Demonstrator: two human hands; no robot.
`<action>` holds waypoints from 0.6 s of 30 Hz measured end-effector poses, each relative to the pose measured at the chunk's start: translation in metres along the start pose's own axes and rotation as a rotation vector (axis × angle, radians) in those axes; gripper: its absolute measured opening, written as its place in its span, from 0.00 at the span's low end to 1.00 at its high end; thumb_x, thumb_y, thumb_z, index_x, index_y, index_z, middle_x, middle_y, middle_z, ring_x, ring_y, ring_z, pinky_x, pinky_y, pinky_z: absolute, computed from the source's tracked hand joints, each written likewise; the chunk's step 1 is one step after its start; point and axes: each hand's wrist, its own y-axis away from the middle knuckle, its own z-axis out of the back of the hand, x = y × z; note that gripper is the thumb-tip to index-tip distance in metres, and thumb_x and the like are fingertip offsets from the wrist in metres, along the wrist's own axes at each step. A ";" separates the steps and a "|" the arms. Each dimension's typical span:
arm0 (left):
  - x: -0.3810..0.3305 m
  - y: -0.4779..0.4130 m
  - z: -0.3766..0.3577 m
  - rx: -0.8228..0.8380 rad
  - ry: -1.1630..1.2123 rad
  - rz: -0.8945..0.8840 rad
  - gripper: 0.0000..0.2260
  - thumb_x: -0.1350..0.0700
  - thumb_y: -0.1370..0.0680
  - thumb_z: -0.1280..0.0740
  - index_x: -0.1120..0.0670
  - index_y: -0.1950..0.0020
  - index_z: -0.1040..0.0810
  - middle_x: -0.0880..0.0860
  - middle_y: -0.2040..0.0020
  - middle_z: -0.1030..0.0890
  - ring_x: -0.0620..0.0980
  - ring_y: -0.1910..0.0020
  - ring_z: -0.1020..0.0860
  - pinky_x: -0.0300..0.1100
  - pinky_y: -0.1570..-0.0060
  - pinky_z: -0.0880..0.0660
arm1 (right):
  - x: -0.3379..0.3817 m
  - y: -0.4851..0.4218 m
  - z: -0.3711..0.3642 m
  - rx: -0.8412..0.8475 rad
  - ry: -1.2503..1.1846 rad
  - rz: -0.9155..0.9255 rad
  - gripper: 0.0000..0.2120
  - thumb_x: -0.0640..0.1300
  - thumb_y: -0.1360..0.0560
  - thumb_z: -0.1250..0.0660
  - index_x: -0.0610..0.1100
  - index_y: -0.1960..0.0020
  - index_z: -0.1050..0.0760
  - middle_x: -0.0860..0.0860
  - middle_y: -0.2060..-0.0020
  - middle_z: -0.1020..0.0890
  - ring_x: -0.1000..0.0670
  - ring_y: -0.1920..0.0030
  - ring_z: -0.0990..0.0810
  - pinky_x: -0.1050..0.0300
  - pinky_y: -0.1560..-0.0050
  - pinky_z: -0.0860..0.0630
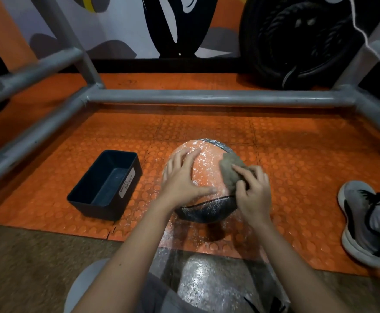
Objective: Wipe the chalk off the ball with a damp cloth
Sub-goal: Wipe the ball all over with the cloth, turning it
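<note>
A grey metal rail [207,98] fences off the orange studded floor mat [297,154] where the work takes place. On the left of the mat stands a black bin [95,210] with a white label on its side. It sits just beside the ball, probably so that it is within easy reach, though it plays no part at this moment.

The ball [207,168] rests on the mat in front of the person, orange on top with a dark band lower down and white chalk speckled over much of its upper face. The left hand [182,177] lies on the ball's left side with its fingers [180,157] spread and flat and its thumb stretched along the near edge. The fingers grasp nothing and press down, most likely to stop the round ball from rolling or turning under the rubbing.

The right hand [252,190] is on the ball's right side, its fingers curled round a bunched grey cloth [229,170] and holding it against the surface. Chalk still covers the middle, so the wiping looks far from done. White dust also lies on the mat below the ball.

At the far right is a grey and black shoe [360,220].
</note>
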 end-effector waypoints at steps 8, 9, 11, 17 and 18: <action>-0.003 0.001 -0.002 -0.014 -0.052 -0.005 0.47 0.37 0.38 0.25 0.39 0.25 0.46 0.41 0.26 0.49 0.47 0.27 0.51 0.59 0.28 0.47 | 0.044 -0.024 0.022 0.022 -0.147 0.078 0.21 0.43 0.28 0.44 0.45 0.39 0.22 0.50 0.51 0.26 0.52 0.49 0.32 0.59 0.48 0.35; -0.003 0.002 -0.001 -0.015 -0.045 -0.005 0.47 0.37 0.38 0.24 0.40 0.25 0.46 0.41 0.26 0.49 0.47 0.27 0.51 0.59 0.28 0.47 | 0.036 -0.014 0.017 0.069 -0.113 0.096 0.21 0.44 0.28 0.44 0.46 0.39 0.22 0.49 0.50 0.25 0.51 0.49 0.31 0.56 0.48 0.33; -0.004 0.006 0.000 -0.011 -0.025 0.008 0.47 0.39 0.38 0.24 0.40 0.25 0.45 0.40 0.26 0.50 0.46 0.27 0.52 0.59 0.28 0.47 | 0.008 0.004 0.010 0.126 0.008 -0.010 0.20 0.41 0.26 0.42 0.47 0.37 0.23 0.47 0.46 0.24 0.47 0.47 0.29 0.52 0.49 0.31; 0.003 0.013 0.000 -0.025 0.008 0.016 0.47 0.41 0.38 0.23 0.40 0.25 0.45 0.39 0.26 0.50 0.44 0.27 0.52 0.58 0.28 0.46 | 0.008 -0.023 0.030 0.014 0.096 -0.197 0.20 0.39 0.26 0.40 0.45 0.36 0.24 0.43 0.46 0.25 0.43 0.44 0.30 0.49 0.43 0.33; 0.003 0.014 0.000 -0.024 0.011 0.011 0.47 0.41 0.38 0.23 0.40 0.26 0.45 0.39 0.26 0.50 0.44 0.27 0.52 0.58 0.28 0.46 | 0.022 -0.028 0.030 0.000 0.035 -0.108 0.20 0.41 0.28 0.42 0.45 0.37 0.23 0.44 0.47 0.25 0.45 0.46 0.30 0.52 0.44 0.33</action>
